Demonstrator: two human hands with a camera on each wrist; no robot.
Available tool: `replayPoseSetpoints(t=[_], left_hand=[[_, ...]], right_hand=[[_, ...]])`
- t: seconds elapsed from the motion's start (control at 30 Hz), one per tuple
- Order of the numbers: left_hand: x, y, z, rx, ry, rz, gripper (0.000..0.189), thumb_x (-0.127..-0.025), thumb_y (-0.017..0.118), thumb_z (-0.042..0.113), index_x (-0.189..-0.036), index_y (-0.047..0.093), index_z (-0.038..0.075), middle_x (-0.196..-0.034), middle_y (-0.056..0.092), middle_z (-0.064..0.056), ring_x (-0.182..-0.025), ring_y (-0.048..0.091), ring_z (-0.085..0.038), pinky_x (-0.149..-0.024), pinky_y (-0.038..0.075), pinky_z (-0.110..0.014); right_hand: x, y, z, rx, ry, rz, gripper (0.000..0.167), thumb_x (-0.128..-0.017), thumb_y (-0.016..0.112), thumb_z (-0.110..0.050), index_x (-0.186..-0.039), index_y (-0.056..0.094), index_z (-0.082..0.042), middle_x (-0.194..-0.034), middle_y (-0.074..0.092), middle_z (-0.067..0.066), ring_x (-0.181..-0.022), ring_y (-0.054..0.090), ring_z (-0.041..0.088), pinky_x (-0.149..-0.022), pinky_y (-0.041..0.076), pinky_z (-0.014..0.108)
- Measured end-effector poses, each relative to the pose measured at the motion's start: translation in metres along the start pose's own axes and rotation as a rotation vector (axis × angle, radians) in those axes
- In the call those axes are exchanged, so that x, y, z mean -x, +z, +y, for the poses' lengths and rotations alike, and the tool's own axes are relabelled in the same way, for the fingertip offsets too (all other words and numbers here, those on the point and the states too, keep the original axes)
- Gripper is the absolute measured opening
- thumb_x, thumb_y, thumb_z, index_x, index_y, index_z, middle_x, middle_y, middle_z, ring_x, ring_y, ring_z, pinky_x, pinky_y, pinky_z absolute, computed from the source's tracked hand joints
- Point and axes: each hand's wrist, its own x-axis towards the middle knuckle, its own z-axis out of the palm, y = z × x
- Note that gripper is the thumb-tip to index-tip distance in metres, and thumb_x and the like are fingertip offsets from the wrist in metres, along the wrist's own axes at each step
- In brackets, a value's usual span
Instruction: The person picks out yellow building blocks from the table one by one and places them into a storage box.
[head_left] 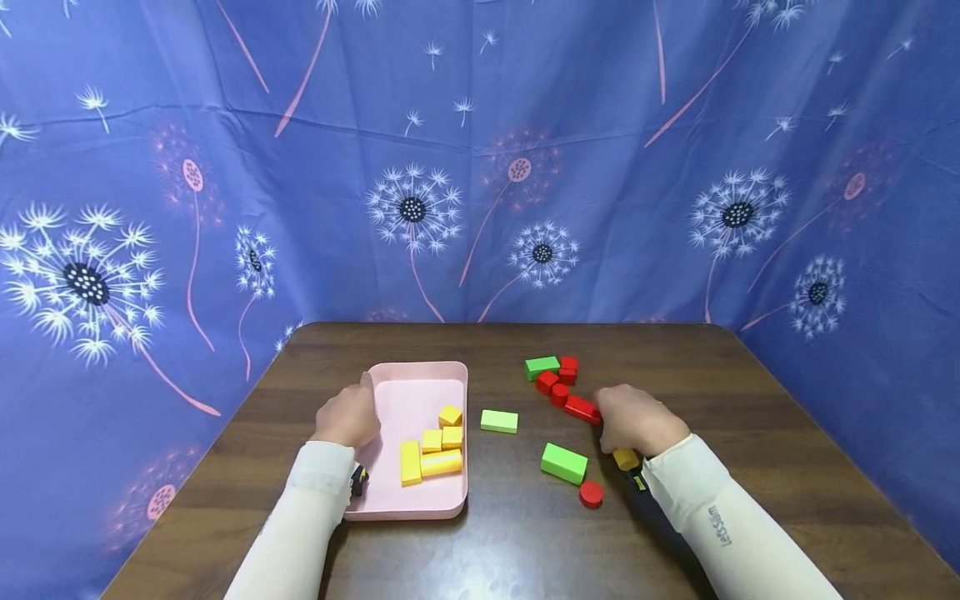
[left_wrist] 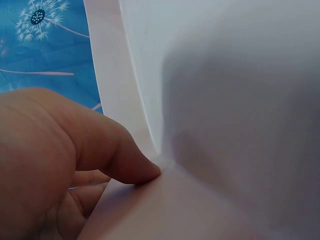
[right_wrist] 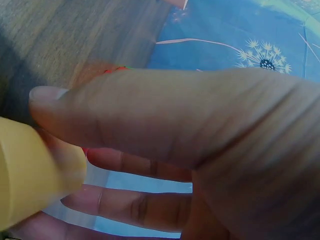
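My left hand (head_left: 348,414) grips the left wall of a pale pink tray (head_left: 390,505). In the left wrist view its thumb (left_wrist: 135,165) presses the inner side while the other fingers stay outside. Several yellow blocks (head_left: 410,462) lie in the tray, gathered toward its right. At the table's right, my right hand (head_left: 637,419) holds a yellow block (head_left: 626,458) with a rounded side, seen partly under the hand. The right wrist view has this block (right_wrist: 35,175) at its left edge, between the thumb and the fingers; their exact contact is partly hidden.
Beyond the right hand's fingertips lie several red blocks (head_left: 582,409) and a green block (head_left: 542,367). A light green block (head_left: 499,422) is just right of the tray. Nearer are a larger green block (head_left: 564,463) and a red disc (head_left: 591,494). Blue patterned cloth (head_left: 480,250) hangs behind the table.
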Motion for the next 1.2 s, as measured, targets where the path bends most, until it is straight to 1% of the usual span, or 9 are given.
replayPoseSetpoints(t=[0.13,0.33,0.67,0.83,0.93,1.1,1.2], left_hand=[[0.0018,-0.0002,-0.0011,0.001,0.0,0.001,0.076,-0.092,0.062,0.01,-0.158,0.029,-0.007,-0.132,0.066,-0.026,-0.101,0.071,-0.046,-0.08,0.057,-0.063],[0.0016,0.0015,-0.0005,-0.004,-0.001,-0.001,0.075,-0.092,0.063,0.012,-0.158,0.03,-0.007,-0.129,0.068,-0.026,-0.1,0.072,-0.045,-0.08,0.058,-0.063],[0.0032,0.0008,-0.0006,-0.011,0.007,0.022,0.074,-0.092,0.062,0.012,-0.156,0.032,-0.008,-0.127,0.068,-0.027,-0.101,0.072,-0.046,-0.079,0.058,-0.062],[0.0035,0.0014,-0.0019,-0.006,0.017,0.029,0.073,-0.092,0.062,0.011,-0.156,0.033,-0.008,-0.125,0.069,-0.027,-0.098,0.072,-0.046,-0.077,0.058,-0.062],[0.0037,0.0018,-0.0021,-0.005,0.014,0.026,0.074,-0.092,0.062,0.011,-0.156,0.032,-0.008,-0.126,0.069,-0.026,-0.096,0.072,-0.044,-0.076,0.058,-0.061],[0.0038,0.0019,-0.0015,-0.006,0.006,0.018,0.076,-0.091,0.065,0.011,-0.157,0.031,-0.008,-0.126,0.069,-0.025,-0.092,0.073,-0.04,-0.075,0.058,-0.06],[0.0038,0.0016,-0.0011,-0.007,0.004,0.019,0.076,-0.091,0.065,0.011,-0.157,0.031,-0.008,-0.126,0.069,-0.026,-0.093,0.072,-0.041,-0.076,0.058,-0.06]], right_hand=[[0.0,0.0017,0.0002,-0.006,-0.003,0.0,0.03,-0.069,0.078,0.003,-0.093,0.064,-0.006,-0.078,0.06,0.006,-0.06,0.057,0.021,-0.05,0.047,0.031],[0.0019,0.0006,-0.0001,-0.003,0.001,0.013,0.028,-0.068,0.078,0.003,-0.09,0.063,-0.006,-0.077,0.059,0.007,-0.06,0.057,0.021,-0.05,0.048,0.031],[0.004,0.0003,-0.0021,0.002,-0.006,0.029,0.029,-0.068,0.079,0.002,-0.092,0.064,-0.005,-0.078,0.059,0.007,-0.061,0.057,0.021,-0.051,0.048,0.031],[0.0049,0.0014,-0.0025,-0.003,-0.009,0.014,0.033,-0.067,0.083,0.0,-0.092,0.063,-0.006,-0.078,0.059,0.006,-0.062,0.057,0.021,-0.051,0.048,0.032],[0.0052,0.0018,-0.0027,-0.008,-0.012,0.003,0.035,-0.066,0.084,0.0,-0.093,0.062,-0.006,-0.079,0.059,0.006,-0.063,0.057,0.021,-0.051,0.048,0.031],[0.0055,0.0018,-0.0017,-0.027,-0.015,0.0,0.037,-0.067,0.084,0.003,-0.095,0.062,-0.005,-0.078,0.059,0.006,-0.062,0.057,0.02,-0.051,0.049,0.031],[0.0055,0.0024,0.0,-0.037,-0.022,0.005,0.037,-0.065,0.083,0.004,-0.095,0.062,-0.005,-0.077,0.059,0.006,-0.061,0.057,0.02,-0.05,0.048,0.031]])
